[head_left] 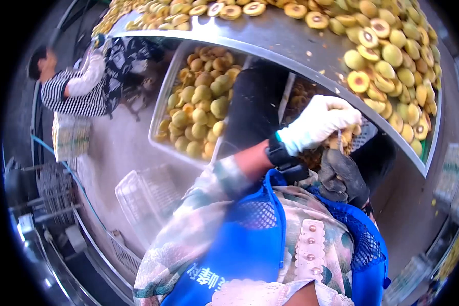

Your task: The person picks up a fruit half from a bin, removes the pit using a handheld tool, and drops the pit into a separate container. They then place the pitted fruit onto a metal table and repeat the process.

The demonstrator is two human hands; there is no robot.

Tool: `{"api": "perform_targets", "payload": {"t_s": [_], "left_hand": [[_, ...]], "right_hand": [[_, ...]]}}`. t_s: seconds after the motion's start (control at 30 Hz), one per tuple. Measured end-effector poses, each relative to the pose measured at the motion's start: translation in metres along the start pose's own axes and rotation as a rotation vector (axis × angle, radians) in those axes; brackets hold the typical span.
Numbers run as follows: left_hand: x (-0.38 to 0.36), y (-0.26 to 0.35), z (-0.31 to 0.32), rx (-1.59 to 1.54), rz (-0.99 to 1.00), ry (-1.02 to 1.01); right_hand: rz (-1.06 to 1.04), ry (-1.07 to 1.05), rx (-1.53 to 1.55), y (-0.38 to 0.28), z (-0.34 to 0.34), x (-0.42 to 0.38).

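My left hand (325,121), in a white glove with a dark watch at the wrist, is closed with its fingertips bent down; what they hold, if anything, is hidden. Just below it, my right hand (341,176), in a dark grey glove, is curled around a thin metal tool (339,138) that points up towards the left fingers. Yellow fruit pieces (349,134) show behind the tool, below the left glove. Halved and whole yellow-green fruit (392,54) lies heaped on the metal table (285,43) beyond my hands.
A white crate (157,115) of fruit stands left of my legs. Another container (287,97) with fruit scraps is partly hidden under the table edge. An empty-looking pale basket (145,196) is on the floor. A person (76,86) in a striped top is at the upper left.
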State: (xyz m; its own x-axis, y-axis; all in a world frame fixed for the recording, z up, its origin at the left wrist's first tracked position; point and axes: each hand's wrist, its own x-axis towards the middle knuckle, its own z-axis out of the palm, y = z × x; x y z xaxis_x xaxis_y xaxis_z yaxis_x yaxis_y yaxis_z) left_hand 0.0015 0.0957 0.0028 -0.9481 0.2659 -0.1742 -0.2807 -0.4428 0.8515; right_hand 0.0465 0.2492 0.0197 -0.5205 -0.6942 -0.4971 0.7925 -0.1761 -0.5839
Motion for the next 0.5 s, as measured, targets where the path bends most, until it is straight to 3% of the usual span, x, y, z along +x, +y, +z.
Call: {"api": "perform_targets", "payload": {"t_s": [0.07,0.23,0.33,0.4,0.47,0.5], "left_hand": [[0.002,-0.006,0.001,-0.173,0.029,-0.050],[-0.004,-0.005,-0.001,-0.182,0.118,0.034],[-0.008,0.007,0.007,-0.410,0.128,-0.009],[-0.018,0.023,-0.002,-0.192,0.169,0.044],[-0.019,0.024,-0.009,-0.063,0.260,0.184],[-0.022,0.027,-0.023,0.151,0.424,0.328]], "right_hand": [[0.084,-0.016,0.188,0.001,-0.007,-0.002],[0.179,-0.083,0.129,-0.008,-0.012,0.002],[0.279,-0.348,0.428,-0.005,-0.012,0.009],[0.110,-0.164,0.199,0.005,-0.005,0.009],[0.236,-0.249,0.145,-0.010,-0.008,0.006],[0.220,-0.355,0.152,-0.009,-0.022,0.013]]}}
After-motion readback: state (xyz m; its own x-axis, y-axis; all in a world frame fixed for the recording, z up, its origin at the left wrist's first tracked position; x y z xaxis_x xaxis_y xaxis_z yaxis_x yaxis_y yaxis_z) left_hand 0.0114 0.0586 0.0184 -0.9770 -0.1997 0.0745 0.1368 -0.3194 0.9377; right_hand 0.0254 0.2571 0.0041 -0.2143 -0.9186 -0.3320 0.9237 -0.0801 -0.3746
